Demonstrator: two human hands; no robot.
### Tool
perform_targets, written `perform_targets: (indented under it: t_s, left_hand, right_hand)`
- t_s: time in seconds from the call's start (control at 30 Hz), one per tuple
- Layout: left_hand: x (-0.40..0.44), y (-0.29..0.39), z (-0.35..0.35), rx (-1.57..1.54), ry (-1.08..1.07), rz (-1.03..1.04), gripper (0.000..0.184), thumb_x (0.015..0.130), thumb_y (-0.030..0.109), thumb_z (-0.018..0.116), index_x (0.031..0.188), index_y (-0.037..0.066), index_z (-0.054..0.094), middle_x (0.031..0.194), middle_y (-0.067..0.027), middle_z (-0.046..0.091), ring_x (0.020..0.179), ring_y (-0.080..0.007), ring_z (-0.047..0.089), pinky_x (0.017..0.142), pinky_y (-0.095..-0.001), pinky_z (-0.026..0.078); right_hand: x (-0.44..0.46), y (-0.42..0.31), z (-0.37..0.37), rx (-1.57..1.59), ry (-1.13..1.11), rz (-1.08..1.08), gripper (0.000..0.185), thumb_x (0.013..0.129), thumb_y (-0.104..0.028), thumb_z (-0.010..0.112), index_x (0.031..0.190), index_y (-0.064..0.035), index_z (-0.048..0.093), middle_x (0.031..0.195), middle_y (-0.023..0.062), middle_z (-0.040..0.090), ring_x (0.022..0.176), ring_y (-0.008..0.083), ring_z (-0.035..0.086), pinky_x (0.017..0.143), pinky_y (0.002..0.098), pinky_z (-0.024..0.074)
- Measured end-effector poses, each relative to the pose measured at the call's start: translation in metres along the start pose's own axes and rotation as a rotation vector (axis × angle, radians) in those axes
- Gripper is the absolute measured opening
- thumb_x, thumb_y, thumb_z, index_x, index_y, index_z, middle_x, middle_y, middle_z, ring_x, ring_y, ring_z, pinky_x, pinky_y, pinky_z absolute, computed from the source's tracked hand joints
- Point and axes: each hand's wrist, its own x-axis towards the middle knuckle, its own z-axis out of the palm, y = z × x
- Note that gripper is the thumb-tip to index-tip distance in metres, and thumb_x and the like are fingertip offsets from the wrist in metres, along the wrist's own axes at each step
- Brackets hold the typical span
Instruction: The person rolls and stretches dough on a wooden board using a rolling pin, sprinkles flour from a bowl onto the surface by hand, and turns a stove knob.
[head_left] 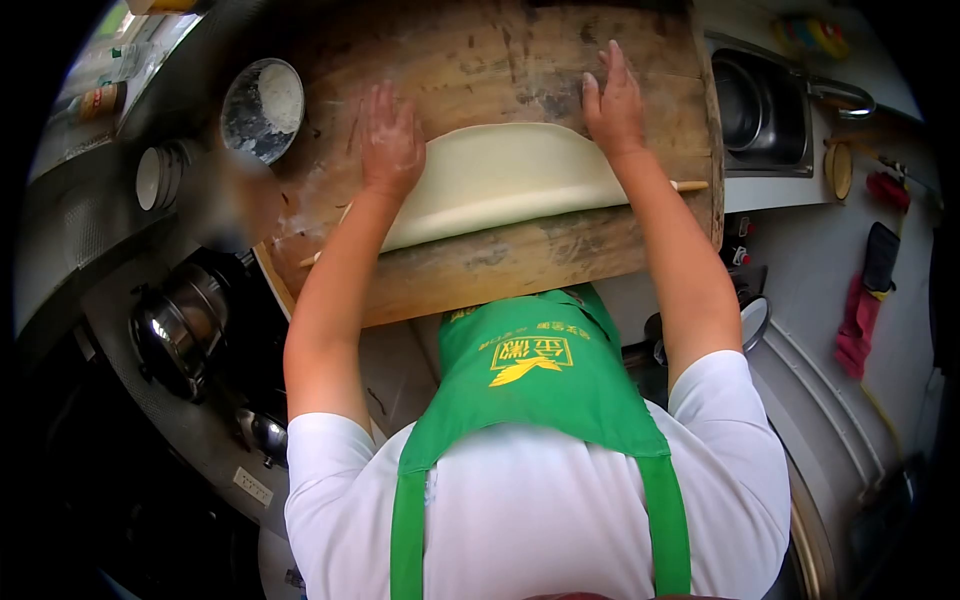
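A wide sheet of pale dough (pixel 510 170) lies on the wooden board (pixel 480 60), its near edge wrapped in a roll. The tip of a thin rolling pin (pixel 691 186) sticks out of this roll on the right, and another end shows at the left. My left hand (pixel 391 142), dusted with flour, lies stretched out flat at the dough's left edge. At the upper right edge of the dough is my right hand (pixel 614 105), fingers extended and thumb apart. Neither hand grips anything. My forearms cross over the roll's ends and partly hide them.
A bowl of flour (pixel 278 98) stands at the board's upper left. Beyond the right edge is a sink (pixel 745 105) with a faucet (pixel 842 97). Stacked white bowls (pixel 150 178) and a shiny metal pot (pixel 178 325) are at the left. A green apron (pixel 530 370) hangs below the board's near edge.
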Motion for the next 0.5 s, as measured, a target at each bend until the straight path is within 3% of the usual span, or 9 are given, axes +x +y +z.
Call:
perform_targets:
  t_s: [0.03, 0.1, 0.17, 0.3, 0.37, 0.43, 0.5]
  left_hand:
    - [-0.02, 0.019, -0.012, -0.048, 0.011, 0.089, 0.067, 0.09, 0.017, 0.067, 0.152, 0.004, 0.046, 0.163, -0.0259, 0.037, 0.152, -0.0459, 0.032, 0.124, -0.0538, 0.029]
    - [-0.074, 0.058, -0.014, -0.106, -0.076, 0.002, 0.07, 0.091, 0.023, 0.066, 0.154, 0.001, 0.045, 0.165, -0.0259, 0.034, 0.155, -0.0451, 0.028, 0.126, -0.054, 0.023]
    - [-0.128, 0.075, 0.009, 0.0, -0.334, -0.105, 0.075, 0.092, 0.035, 0.062, 0.157, 0.0, 0.043, 0.167, -0.0261, 0.031, 0.157, -0.0446, 0.023, 0.128, -0.0545, 0.017]
    - [-0.081, 0.058, 0.012, 0.085, -0.332, -0.174, 0.082, 0.093, 0.047, 0.056, 0.157, -0.001, 0.041, 0.168, -0.0259, 0.029, 0.158, -0.0442, 0.02, 0.129, -0.0537, 0.014]
    - [-0.022, 0.032, 0.004, 0.058, -0.213, -0.232, 0.071, 0.095, 0.039, 0.057, 0.156, 0.004, 0.045, 0.166, -0.0274, 0.031, 0.155, -0.0465, 0.024, 0.126, -0.0537, 0.022]
    - [-0.019, 0.003, 0.006, 0.024, -0.21, -0.26, 0.068, 0.096, 0.035, 0.057, 0.156, 0.006, 0.046, 0.165, -0.0281, 0.031, 0.153, -0.0475, 0.027, 0.125, -0.054, 0.025]
    - [-0.022, -0.014, 0.007, 0.005, -0.118, -0.162, 0.061, 0.095, 0.032, 0.058, 0.151, 0.009, 0.054, 0.163, -0.0285, 0.036, 0.149, -0.0484, 0.033, 0.121, -0.0553, 0.031]
  right_hand:
    - [-0.02, -0.02, -0.015, 0.071, -0.039, -0.094, 0.07, 0.098, -0.027, 0.066, 0.158, -0.0034, 0.038, 0.146, 0.0174, 0.058, 0.137, 0.038, 0.052, 0.117, 0.0495, 0.0397]
    - [-0.078, -0.034, -0.018, -0.031, -0.139, -0.219, 0.072, 0.098, -0.038, 0.066, 0.159, -0.0086, 0.039, 0.154, 0.017, 0.052, 0.146, 0.038, 0.044, 0.122, 0.0538, 0.0321]
    - [-0.139, -0.036, -0.011, -0.236, -0.463, -0.254, 0.07, 0.097, -0.051, 0.062, 0.157, -0.0196, 0.045, 0.161, 0.0142, 0.045, 0.153, 0.0357, 0.035, 0.125, 0.0595, 0.0226]
    - [-0.118, -0.015, 0.012, -0.321, -0.342, -0.379, 0.063, 0.096, -0.061, 0.057, 0.151, -0.0296, 0.055, 0.162, 0.0104, 0.045, 0.154, 0.0356, 0.034, 0.125, 0.0611, 0.021]
    - [-0.053, -0.02, 0.019, -0.323, -0.29, -0.313, 0.065, 0.095, -0.058, 0.058, 0.152, -0.0261, 0.055, 0.155, 0.0139, 0.052, 0.15, 0.0388, 0.038, 0.122, 0.0634, 0.0258]
    - [-0.03, -0.012, 0.025, -0.386, -0.299, -0.283, 0.066, 0.095, -0.055, 0.058, 0.153, -0.0237, 0.053, 0.154, 0.0161, 0.053, 0.148, 0.0401, 0.039, 0.121, 0.0623, 0.0272]
    - [-0.019, -0.005, 0.025, -0.37, -0.141, -0.038, 0.068, 0.095, -0.054, 0.058, 0.154, -0.021, 0.051, 0.155, 0.0171, 0.052, 0.148, 0.0397, 0.039, 0.122, 0.0594, 0.0279]
